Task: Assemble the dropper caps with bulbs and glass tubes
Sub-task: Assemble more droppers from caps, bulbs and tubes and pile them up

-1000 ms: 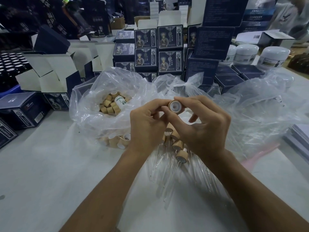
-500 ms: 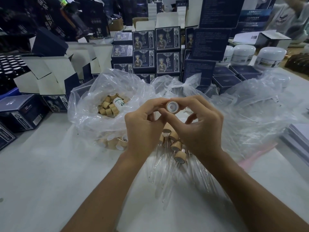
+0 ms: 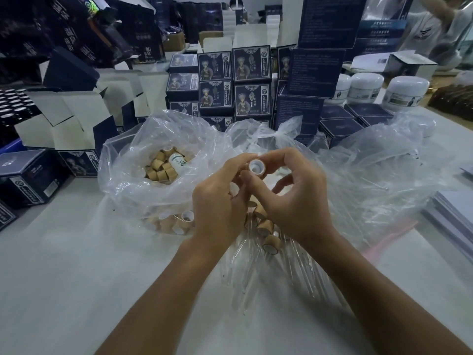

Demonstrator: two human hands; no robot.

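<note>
Both hands hold one dropper cap (image 3: 256,167) above the table, its white open inside turned toward me. My right hand (image 3: 291,193) pinches it between thumb and forefinger; my left hand (image 3: 217,201) touches its left side with thumb and forefinger. Under my hands lie several assembled droppers (image 3: 268,242), tan caps with glass tubes pointing toward me. A clear plastic bag (image 3: 122,180) at the left holds loose tan caps (image 3: 161,167) and a small white bottle (image 3: 178,162).
A second crumpled clear bag (image 3: 384,175) spreads to the right. Stacked dark blue boxes (image 3: 250,80) and open cartons (image 3: 69,119) stand behind, with white jars (image 3: 407,90) at back right. A stack of grey sheets (image 3: 455,216) lies at the right edge.
The cap has turned in my fingers, so more of its white inside faces me. My hands have stayed nearly in place above the droppers.
</note>
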